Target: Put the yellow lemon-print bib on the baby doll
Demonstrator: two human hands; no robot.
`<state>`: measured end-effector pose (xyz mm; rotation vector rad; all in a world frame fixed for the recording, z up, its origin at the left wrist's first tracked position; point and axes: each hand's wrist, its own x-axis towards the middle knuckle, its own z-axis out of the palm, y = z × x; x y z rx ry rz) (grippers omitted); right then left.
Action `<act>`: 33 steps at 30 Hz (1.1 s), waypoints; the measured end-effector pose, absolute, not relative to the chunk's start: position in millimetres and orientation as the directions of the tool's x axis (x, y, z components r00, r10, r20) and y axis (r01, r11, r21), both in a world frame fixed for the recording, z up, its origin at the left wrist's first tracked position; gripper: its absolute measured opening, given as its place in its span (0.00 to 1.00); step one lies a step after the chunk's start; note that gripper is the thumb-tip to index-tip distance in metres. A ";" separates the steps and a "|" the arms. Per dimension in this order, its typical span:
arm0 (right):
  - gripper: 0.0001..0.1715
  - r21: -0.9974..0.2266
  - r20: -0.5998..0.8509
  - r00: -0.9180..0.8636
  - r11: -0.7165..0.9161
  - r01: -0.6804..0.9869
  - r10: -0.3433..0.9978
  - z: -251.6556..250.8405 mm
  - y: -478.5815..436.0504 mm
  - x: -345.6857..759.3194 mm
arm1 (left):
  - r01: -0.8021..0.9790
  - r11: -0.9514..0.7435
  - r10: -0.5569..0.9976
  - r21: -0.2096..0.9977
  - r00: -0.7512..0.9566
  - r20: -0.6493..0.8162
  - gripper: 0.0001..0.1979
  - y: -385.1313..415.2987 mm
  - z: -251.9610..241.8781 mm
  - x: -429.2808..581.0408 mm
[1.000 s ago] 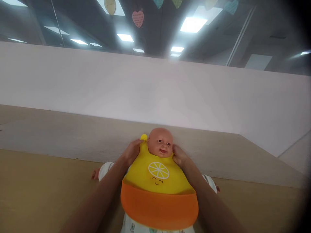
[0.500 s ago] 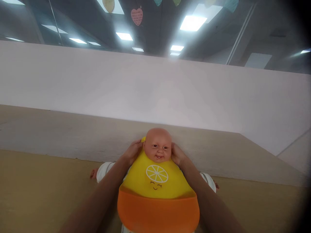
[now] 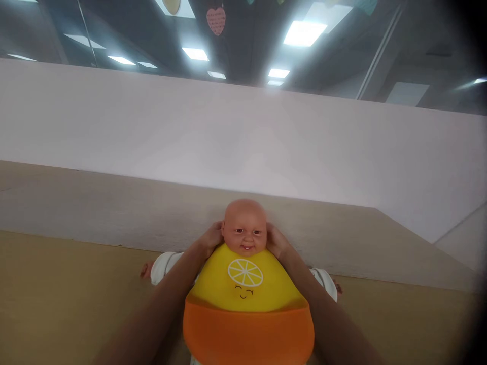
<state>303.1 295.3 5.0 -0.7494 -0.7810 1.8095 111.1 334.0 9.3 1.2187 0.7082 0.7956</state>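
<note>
A baby doll with a bald head lies face up, its white-sleeved arms spread to the sides. Over its chest is a yellow bib with a lemon-slice print, a smiling face and a wide orange pocket at the bottom. My left hand curls in behind the doll's neck on the left, closed at the bib's neck strap. On the other side my right hand is closed the same way beside the head. The fingertips of both hands and the strap ends are hidden behind the head.
The doll rests on a tan surface. Behind its head runs a pale ledge along a low white wall. Above the wall is glass with reflected ceiling lights and a pink paper heart.
The yellow strap tip that showed by my left hand is now out of sight behind the head. The doll's head has shifted slightly left; both hands stay at its neck.
</note>
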 end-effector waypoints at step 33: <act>0.14 -0.863 -0.217 -0.362 -0.351 -0.362 0.907 30.8 277.8 287.6 | -0.371 0.151 0.964 0.916 0.259 -0.054 0.29 337.9 12.5 105.9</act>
